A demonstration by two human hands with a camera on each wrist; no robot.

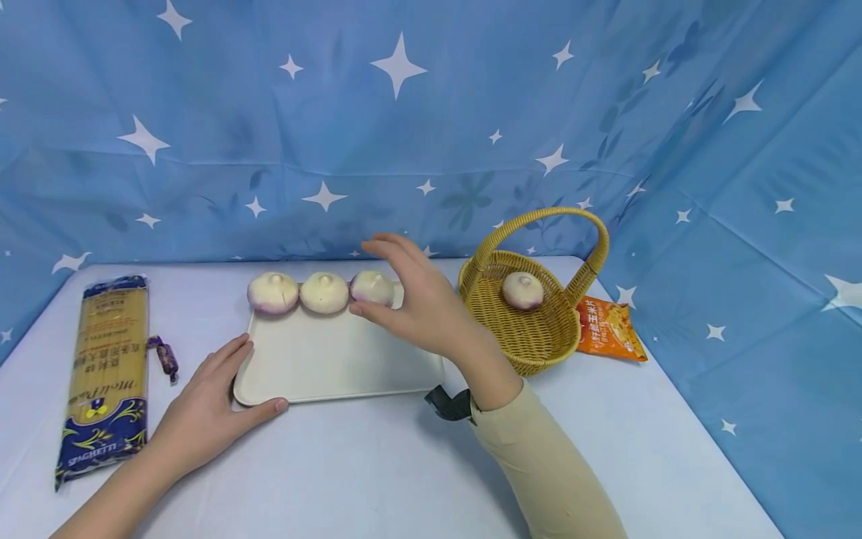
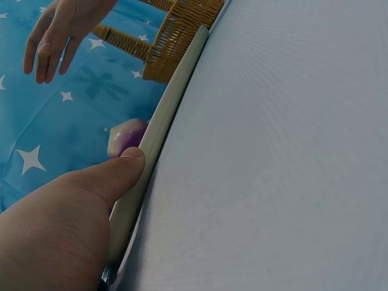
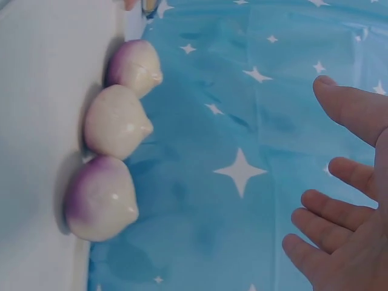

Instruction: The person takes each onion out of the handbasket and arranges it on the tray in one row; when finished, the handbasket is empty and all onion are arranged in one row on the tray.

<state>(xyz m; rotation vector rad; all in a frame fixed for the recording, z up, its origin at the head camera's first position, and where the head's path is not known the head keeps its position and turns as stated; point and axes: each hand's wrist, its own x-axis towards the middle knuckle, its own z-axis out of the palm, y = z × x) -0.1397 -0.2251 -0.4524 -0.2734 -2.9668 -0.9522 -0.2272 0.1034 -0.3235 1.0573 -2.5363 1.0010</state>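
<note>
Three round white-and-purple bulbs (image 1: 272, 292) (image 1: 324, 293) (image 1: 372, 287) stand in a row along the far edge of a cream tray (image 1: 330, 359). My right hand (image 1: 404, 288) hovers open just beside the rightmost bulb. In the right wrist view its fingers (image 3: 339, 218) are spread and clear of the bulbs (image 3: 100, 197). My left hand (image 1: 222, 389) rests at the tray's near left corner, the thumb (image 2: 121, 167) pressed on the tray's front rim (image 2: 170, 109) and the fingers lying along its left side. A fourth bulb (image 1: 522, 290) lies in a wicker basket (image 1: 491, 314) to the right.
A long spaghetti packet (image 1: 108, 374) and a small wrapped sweet (image 1: 164, 358) lie at the left of the pale table. An orange snack packet (image 1: 609, 329) sits right of the basket. A blue star-print cloth (image 1: 431, 135) hangs close behind and to the right.
</note>
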